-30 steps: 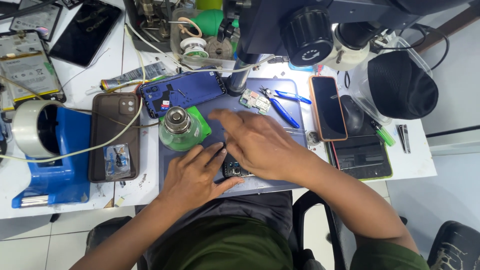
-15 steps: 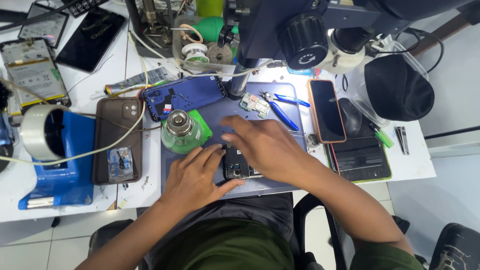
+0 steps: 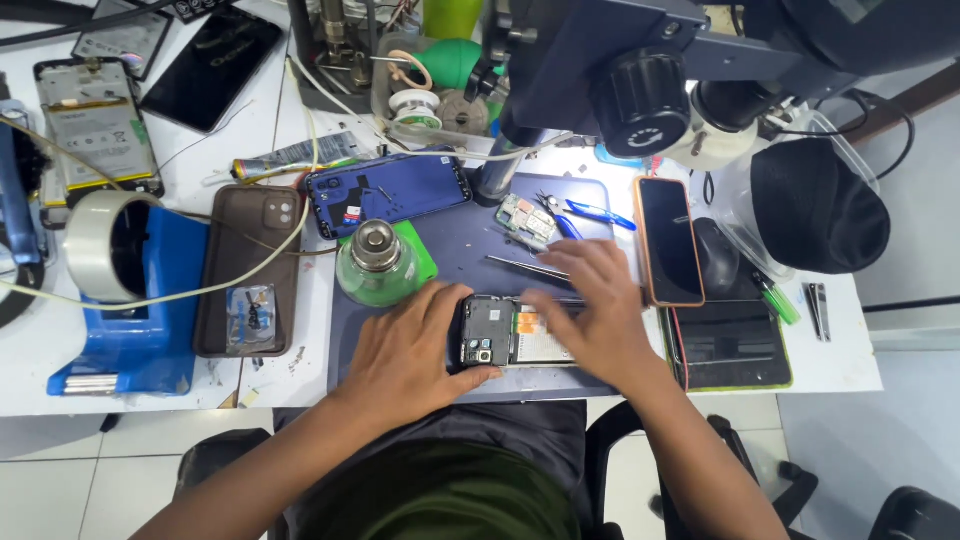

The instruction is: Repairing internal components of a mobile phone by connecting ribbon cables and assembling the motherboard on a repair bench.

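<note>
Opened phone (image 3: 505, 332) lies lengthwise left to right on the mat between your hands, left hand (image 3: 410, 350) gripping its camera end, right hand (image 3: 590, 315) spread flat over the other.

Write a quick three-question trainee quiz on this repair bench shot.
1. True or false: both hands touch the opened phone on the mat.
2. Which lies nearest the right hand? A) tape roll B) tweezers C) black cap
3. Fill in: the glass bottle stands on a ____ pad.

Key: 1 true: left hand grips the camera end, right hand covers the other. 2 B. 3 green.
</note>
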